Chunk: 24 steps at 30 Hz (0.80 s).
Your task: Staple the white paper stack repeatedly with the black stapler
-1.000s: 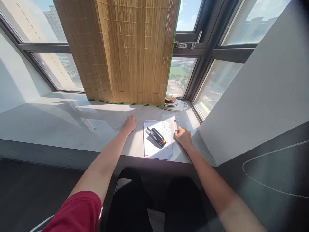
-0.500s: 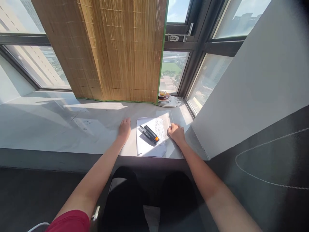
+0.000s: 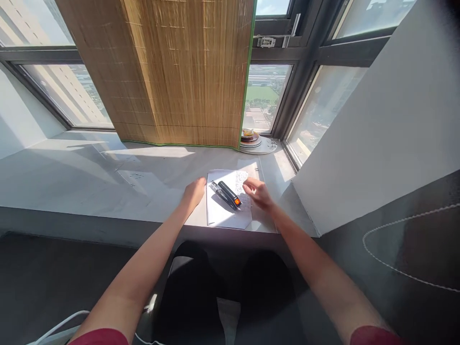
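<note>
Far left: window pane (image 3: 68, 93), white cable (image 3: 74, 315) low in the corner. Pale surface (image 3: 86, 187) runs along under the windows, sunlit in patches, some small dark marks (image 3: 135, 178) on it. Woven blind (image 3: 176, 72) with green edging hangs down behind, covering the middle of the window.

Left hand (image 3: 194, 192) sits at the paper's left edge, fingers curled in, back of hand up; can't tell if it grips or touches the sheet. Dark-clad legs (image 3: 189, 287) below.

White paper (image 3: 226, 219) lies flat near the front edge, between both hands, writing along its right side. On it, slanting: slim black pen (image 3: 223, 195), then thicker black item (image 3: 230, 192) with orange end, side by side.

Plate stack (image 3: 250, 143) in the back corner. Right hand (image 3: 257, 191) at the paper's right side, fingers loosely bent, thumb apart, nothing seen in it. Window latch (image 3: 266, 42) above. Slanted wall (image 3: 359, 139), beaded cord (image 3: 395, 270) far right.
</note>
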### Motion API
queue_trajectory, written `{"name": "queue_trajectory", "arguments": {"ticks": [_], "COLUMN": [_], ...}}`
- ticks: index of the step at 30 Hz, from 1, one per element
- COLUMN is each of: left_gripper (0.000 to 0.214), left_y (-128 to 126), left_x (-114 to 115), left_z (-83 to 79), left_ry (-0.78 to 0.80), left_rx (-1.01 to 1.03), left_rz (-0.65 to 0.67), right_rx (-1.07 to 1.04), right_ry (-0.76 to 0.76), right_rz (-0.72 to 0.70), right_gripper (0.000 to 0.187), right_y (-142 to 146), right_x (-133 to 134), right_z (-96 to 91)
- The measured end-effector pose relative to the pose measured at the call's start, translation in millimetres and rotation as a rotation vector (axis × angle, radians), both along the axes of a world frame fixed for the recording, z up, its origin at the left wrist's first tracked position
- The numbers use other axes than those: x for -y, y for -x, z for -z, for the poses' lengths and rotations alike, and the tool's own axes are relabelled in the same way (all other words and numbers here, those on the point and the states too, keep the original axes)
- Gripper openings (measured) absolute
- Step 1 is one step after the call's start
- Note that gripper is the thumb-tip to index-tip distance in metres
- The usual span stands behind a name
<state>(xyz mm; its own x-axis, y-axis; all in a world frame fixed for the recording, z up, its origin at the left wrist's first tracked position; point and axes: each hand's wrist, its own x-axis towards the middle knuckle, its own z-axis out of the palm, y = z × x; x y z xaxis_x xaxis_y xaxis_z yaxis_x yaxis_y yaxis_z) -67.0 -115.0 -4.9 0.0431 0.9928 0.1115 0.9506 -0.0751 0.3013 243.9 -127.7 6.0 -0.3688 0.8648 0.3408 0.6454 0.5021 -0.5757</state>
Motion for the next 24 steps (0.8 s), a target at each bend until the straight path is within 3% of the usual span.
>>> {"name": "queue_trajectory", "arguments": {"ticks": [2,3,6,10,13,17,24], "left_gripper": [0.032,0.032,0.032,0.031,0.030,0.032,0.043], "left_y": [0.3,0.6,2.2,4.8,5.5,4.6,7.7], "left_x": [0.3,0.3,-0.4,-1.3,-2.2,-4.7,-0.8], "left_z": [1.2,2.0,4.9,8.4,9.8,10.1,12.3], "left_ry": [-0.005,-0.008,-0.021,-0.044,-0.063,-0.059,-0.122], "left_rx": [-0.007,-0.010,0.001,0.025,0.052,0.047,0.107], "left_rz": [-0.012,-0.017,-0.027,-0.013,-0.030,-0.066,-0.037], "right_rx": [-0.025,-0.003,0.094,0.086,-0.114,-0.355,-0.122], "right_ry": [0.081,0.120,0.171,0.160,0.157,0.037,-0.329], "right_rz": [-0.256,-0.358,-0.469,-0.463,-0.452,-0.349,-0.166], "right_gripper": [0.028,0.038,0.064,0.064,0.058,0.043,0.046], "right_y": [14.4,21.9,41.4,50.3,41.4,19.2,-3.3], "right_x": [-4.1,-7.9,-22.4,-39.6,-53.6,-77.5,-91.6], "right_z": [-11.7,-16.7,-24.5,-24.0,-24.5,-24.1,-11.8]}}
